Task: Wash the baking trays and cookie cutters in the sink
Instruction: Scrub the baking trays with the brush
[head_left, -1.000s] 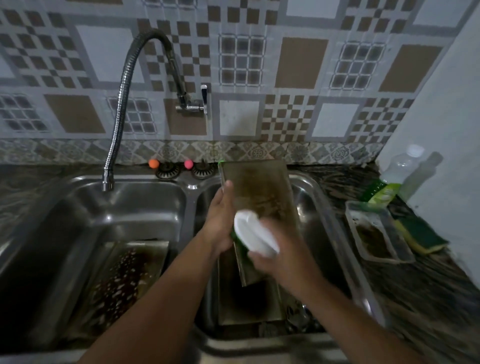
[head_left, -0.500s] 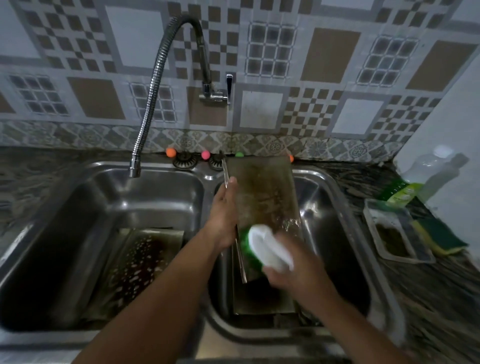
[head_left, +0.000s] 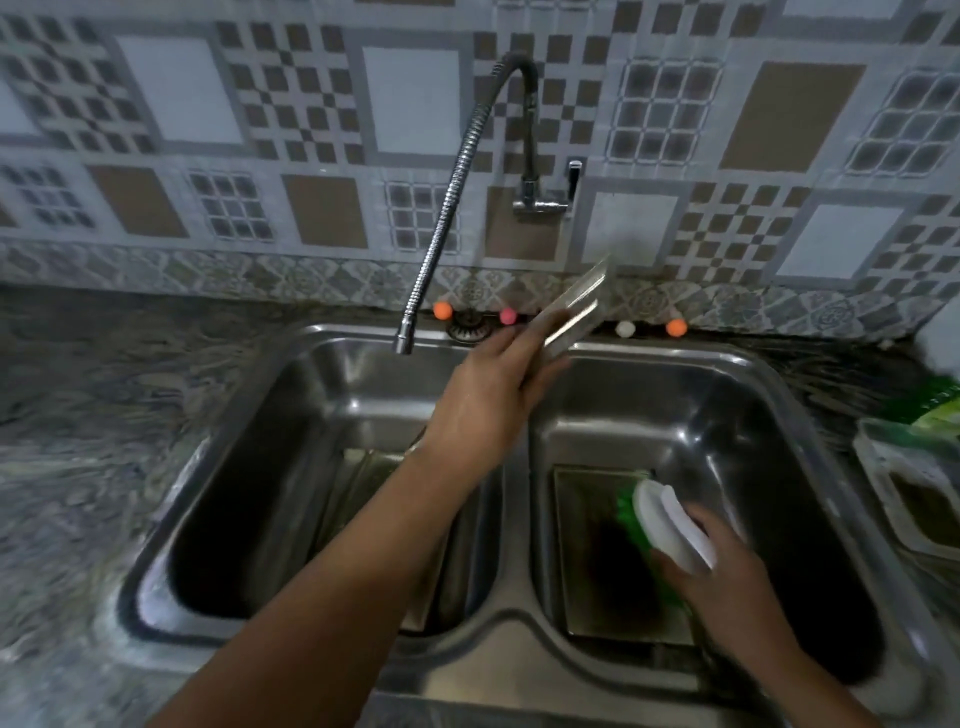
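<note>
- Patterned wall tiles (head_left: 415, 98) in grey, white and tan checks fill the background, above a dark mottled stone counter (head_left: 104, 395).
- At 9 o'clock in the view sits the left basin of a stainless-steel double sink (head_left: 509, 623); a dark flat baking tray (head_left: 363, 499) lies on that basin's floor, partly hidden behind the left forearm.
- From 12 o'clock a flexible ribbed chrome tap (head_left: 447, 208) arches off the wall, its nozzle hanging over the left basin's back edge.
- Small coloured balls rest along the sink's back ledge: an orange ball (head_left: 442, 310), a pink ball (head_left: 508, 315), a white ball (head_left: 625, 328) and a second orange ball (head_left: 676, 327).
- Near the centre the left hand (head_left: 493, 395) grips a shiny rectangular metal baking tray (head_left: 576, 312) by its lower end; the tray is lifted clear of the water and tilts up toward 1 o'clock, above the divider between the basins.
- At 5 o'clock another flat square metal tray (head_left: 597, 561) lies on the right basin's floor.
- Over it the right hand (head_left: 727, 571) has its fingers curled round a scrubbing brush with a white handle and green bristles (head_left: 670, 525); whether the bristles touch the tray I cannot tell.
- At 3 o'clock a clear plastic container (head_left: 904, 499) stands on the counter, with a blurred green-labelled bottle (head_left: 935, 400) behind it.
</note>
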